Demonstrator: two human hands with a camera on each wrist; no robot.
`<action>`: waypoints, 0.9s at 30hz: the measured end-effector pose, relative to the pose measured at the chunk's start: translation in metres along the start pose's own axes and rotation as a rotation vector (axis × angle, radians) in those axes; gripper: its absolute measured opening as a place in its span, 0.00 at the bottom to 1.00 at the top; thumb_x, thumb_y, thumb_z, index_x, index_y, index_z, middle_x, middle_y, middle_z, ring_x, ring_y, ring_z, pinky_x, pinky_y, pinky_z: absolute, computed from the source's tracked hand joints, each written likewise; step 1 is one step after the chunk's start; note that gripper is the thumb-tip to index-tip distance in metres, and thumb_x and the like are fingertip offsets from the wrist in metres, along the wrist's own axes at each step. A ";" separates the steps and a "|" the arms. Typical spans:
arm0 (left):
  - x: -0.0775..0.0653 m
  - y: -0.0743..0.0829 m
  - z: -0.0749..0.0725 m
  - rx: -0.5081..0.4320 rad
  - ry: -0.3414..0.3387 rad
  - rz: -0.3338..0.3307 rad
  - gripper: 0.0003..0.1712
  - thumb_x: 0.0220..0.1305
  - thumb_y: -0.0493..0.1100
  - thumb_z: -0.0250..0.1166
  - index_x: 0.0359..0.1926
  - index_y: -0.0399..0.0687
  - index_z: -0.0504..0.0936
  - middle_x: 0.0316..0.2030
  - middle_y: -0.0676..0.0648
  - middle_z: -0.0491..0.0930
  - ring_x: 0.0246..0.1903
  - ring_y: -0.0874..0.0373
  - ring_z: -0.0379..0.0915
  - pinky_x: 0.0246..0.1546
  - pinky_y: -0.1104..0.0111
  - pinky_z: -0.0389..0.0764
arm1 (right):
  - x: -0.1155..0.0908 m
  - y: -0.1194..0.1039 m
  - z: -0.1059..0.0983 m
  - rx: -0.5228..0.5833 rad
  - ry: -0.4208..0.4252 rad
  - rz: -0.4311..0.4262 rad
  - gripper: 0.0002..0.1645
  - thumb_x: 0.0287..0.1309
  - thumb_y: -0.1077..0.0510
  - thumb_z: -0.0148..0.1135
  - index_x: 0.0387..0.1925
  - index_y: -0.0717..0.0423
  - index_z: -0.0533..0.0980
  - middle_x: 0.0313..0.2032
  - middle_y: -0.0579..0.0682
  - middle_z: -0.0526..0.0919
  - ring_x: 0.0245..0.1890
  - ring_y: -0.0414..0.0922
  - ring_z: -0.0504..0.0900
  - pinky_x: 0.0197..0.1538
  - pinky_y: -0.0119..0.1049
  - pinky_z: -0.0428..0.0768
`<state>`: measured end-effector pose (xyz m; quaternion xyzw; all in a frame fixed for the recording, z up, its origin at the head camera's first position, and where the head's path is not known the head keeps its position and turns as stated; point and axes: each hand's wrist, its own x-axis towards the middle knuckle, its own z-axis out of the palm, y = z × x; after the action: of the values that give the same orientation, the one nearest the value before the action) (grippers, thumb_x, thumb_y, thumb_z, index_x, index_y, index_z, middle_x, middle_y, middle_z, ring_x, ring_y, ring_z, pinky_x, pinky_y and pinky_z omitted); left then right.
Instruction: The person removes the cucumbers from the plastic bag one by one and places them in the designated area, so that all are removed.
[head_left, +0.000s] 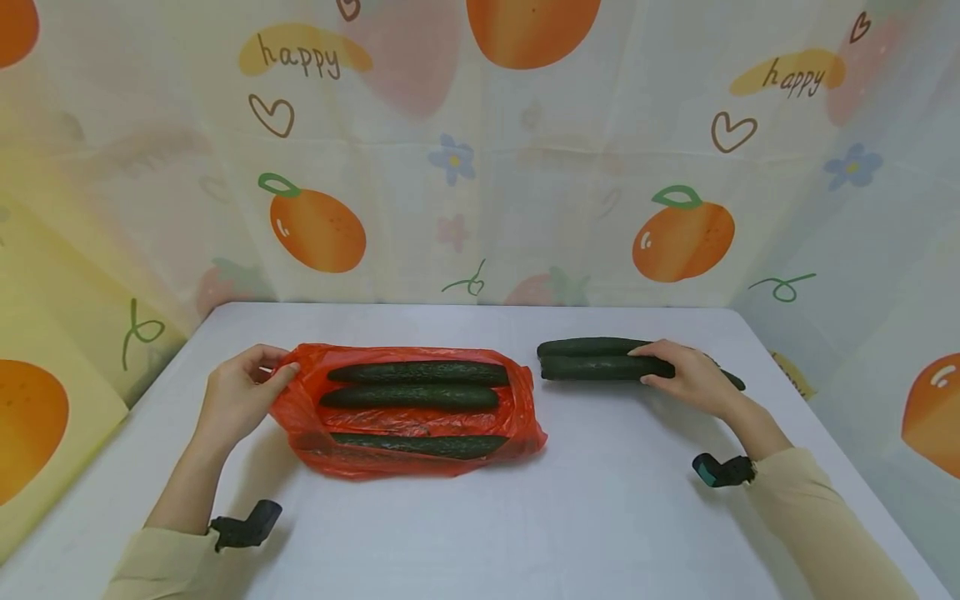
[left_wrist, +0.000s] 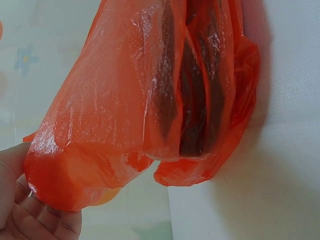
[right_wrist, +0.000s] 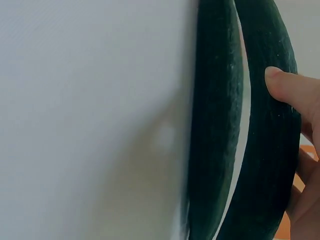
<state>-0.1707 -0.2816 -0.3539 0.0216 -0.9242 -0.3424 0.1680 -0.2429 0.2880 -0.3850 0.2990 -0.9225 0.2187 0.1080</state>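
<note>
My left hand (head_left: 236, 396) pinches the left edge of a thin red plastic bag (head_left: 416, 421), thumb in front and fingers behind. Three cucumbers lie lengthwise on or in the bag: a back cucumber (head_left: 420, 373), one close beside it (head_left: 408, 397), and a front cucumber (head_left: 423, 445) partly covered by red film. In the left wrist view, dark cucumber shapes show through the bag (left_wrist: 110, 100). To the right of the bag, my right hand (head_left: 693, 379) grips one of two side-by-side cucumbers (head_left: 600, 367). Its thumb (right_wrist: 287, 87) presses the held cucumber's side; the other cucumber (right_wrist: 215, 110) lies alongside, nearer the table.
A white-covered table (head_left: 480, 533) carries everything. Behind it hangs a pale curtain (head_left: 525, 225) printed with oranges, hearts and flowers, which also runs along both sides. A small black device (head_left: 251, 525) is strapped at the left wrist, another (head_left: 723, 471) at the right.
</note>
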 end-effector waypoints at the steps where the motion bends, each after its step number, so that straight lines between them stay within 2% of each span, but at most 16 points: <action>1: 0.000 0.000 0.000 -0.001 -0.001 -0.001 0.17 0.62 0.51 0.59 0.43 0.43 0.79 0.34 0.41 0.80 0.29 0.56 0.69 0.18 0.71 0.74 | -0.001 0.001 0.000 0.007 -0.011 0.006 0.24 0.48 0.63 0.67 0.50 0.56 0.75 0.47 0.53 0.80 0.49 0.53 0.76 0.50 0.50 0.74; 6: 0.000 0.000 0.000 0.001 0.003 0.000 0.17 0.62 0.51 0.59 0.42 0.43 0.79 0.34 0.42 0.80 0.29 0.56 0.69 0.19 0.71 0.74 | -0.005 0.005 0.002 0.017 -0.052 -0.001 0.23 0.49 0.62 0.67 0.50 0.56 0.75 0.48 0.53 0.79 0.50 0.54 0.75 0.51 0.51 0.73; 16: -0.001 -0.001 0.001 0.002 0.013 0.013 0.16 0.62 0.50 0.60 0.42 0.44 0.79 0.34 0.42 0.81 0.28 0.61 0.70 0.19 0.73 0.74 | -0.011 0.012 0.012 0.024 -0.072 -0.006 0.23 0.48 0.62 0.67 0.49 0.55 0.75 0.46 0.51 0.80 0.47 0.50 0.77 0.45 0.46 0.76; 22: 0.000 0.000 0.000 0.010 0.029 0.030 0.15 0.61 0.50 0.61 0.41 0.44 0.80 0.33 0.41 0.81 0.26 0.66 0.69 0.19 0.74 0.74 | -0.012 0.016 0.017 0.038 -0.093 0.036 0.23 0.50 0.61 0.67 0.50 0.53 0.75 0.46 0.50 0.79 0.45 0.48 0.77 0.45 0.44 0.76; 27: 0.000 0.001 0.000 0.006 0.020 0.024 0.16 0.61 0.50 0.60 0.42 0.43 0.80 0.34 0.41 0.81 0.27 0.64 0.69 0.19 0.73 0.74 | -0.011 0.019 0.020 0.036 -0.086 0.028 0.22 0.50 0.61 0.67 0.49 0.54 0.76 0.43 0.50 0.78 0.41 0.45 0.76 0.41 0.40 0.76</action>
<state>-0.1704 -0.2805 -0.3533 0.0146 -0.9238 -0.3372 0.1810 -0.2463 0.2978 -0.4130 0.2972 -0.9263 0.2239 0.0599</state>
